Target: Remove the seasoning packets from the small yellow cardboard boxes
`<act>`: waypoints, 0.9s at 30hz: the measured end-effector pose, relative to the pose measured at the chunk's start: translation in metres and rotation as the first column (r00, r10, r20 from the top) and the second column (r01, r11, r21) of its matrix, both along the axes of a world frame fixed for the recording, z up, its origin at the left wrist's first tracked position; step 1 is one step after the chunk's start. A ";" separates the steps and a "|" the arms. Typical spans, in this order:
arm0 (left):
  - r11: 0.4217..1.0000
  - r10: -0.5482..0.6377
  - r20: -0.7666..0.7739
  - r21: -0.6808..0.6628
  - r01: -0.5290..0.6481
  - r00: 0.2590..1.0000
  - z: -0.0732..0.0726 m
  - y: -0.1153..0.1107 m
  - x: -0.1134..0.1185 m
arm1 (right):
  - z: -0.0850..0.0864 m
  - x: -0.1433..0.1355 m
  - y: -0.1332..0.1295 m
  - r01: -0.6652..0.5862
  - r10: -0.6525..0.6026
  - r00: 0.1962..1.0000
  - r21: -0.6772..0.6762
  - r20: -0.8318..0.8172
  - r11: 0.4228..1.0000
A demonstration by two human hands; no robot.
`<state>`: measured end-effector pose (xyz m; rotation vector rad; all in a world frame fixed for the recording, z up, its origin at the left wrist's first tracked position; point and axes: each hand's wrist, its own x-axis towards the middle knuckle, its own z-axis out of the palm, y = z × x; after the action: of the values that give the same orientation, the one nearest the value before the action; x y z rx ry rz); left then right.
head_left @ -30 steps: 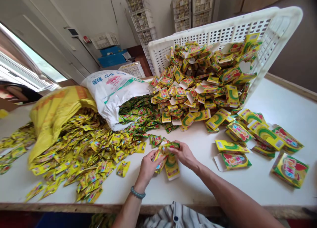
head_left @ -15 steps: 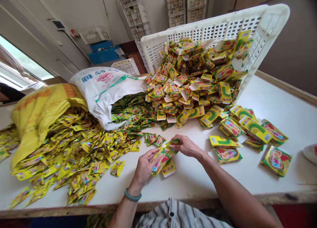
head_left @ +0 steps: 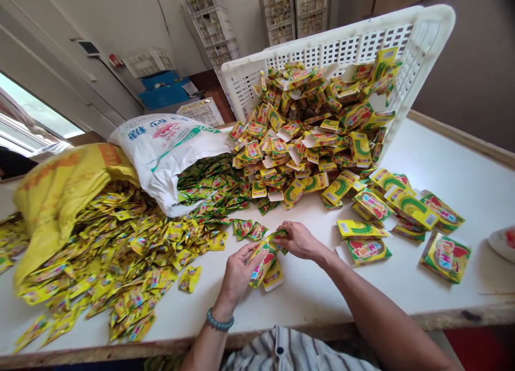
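My left hand (head_left: 236,270), with a beaded bracelet at the wrist, grips a small yellow, green and red carton (head_left: 260,264) just above the table. The fingers of my right hand (head_left: 301,239) pinch a green sachet (head_left: 280,234) at the carton's upper end; how far it is inside I cannot tell. Below the carton, a yellow printed box part (head_left: 274,277) with a pale edge shows, partly covered. Just beyond my hands lie a few loose green sachets (head_left: 256,231). A single yellow sachet (head_left: 189,279) is left of my left hand.
A white plastic basket (head_left: 436,43) lies tipped, spilling a heap of small cartons (head_left: 298,140). At left, a yellow sack (head_left: 44,199) and a white sack (head_left: 161,140) spill yellow sachets (head_left: 132,237) and green sachets (head_left: 213,186). More cartons (head_left: 446,257) lie at right, near the table's front edge.
The view has shifted slightly. My hands stay nearly in place, with the left still on the carton and the right still pinching the green sachet at its upper end.
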<state>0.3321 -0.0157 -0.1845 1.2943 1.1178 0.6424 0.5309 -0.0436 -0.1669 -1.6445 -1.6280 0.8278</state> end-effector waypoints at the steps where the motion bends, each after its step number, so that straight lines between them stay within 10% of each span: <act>1: 1.000 0.005 -0.005 0.008 -0.005 1.000 0.000 0.000 0.000 | 0.000 0.000 0.000 0.008 -0.008 0.999 -0.002 0.032 1.000; 9: 0.984 0.050 -0.120 0.176 -0.028 0.991 0.002 -0.002 0.002 | 0.004 -0.005 -0.005 0.018 -0.019 0.987 0.007 0.157 1.000; 18: 0.961 0.004 0.219 -0.269 0.057 0.976 0.019 -0.007 0.010 | -0.009 -0.004 0.003 0.152 -0.144 0.825 -0.031 -0.547 0.988; 27: 0.961 0.156 0.279 -0.265 -0.080 0.948 0.021 -0.012 0.010 | -0.014 -0.022 0.002 0.210 -0.174 0.951 0.119 -0.256 0.970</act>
<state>0.3421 -0.0273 -0.1631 0.8846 0.9953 0.7340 0.5090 -0.0417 -0.1810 -1.5064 -1.3037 0.7597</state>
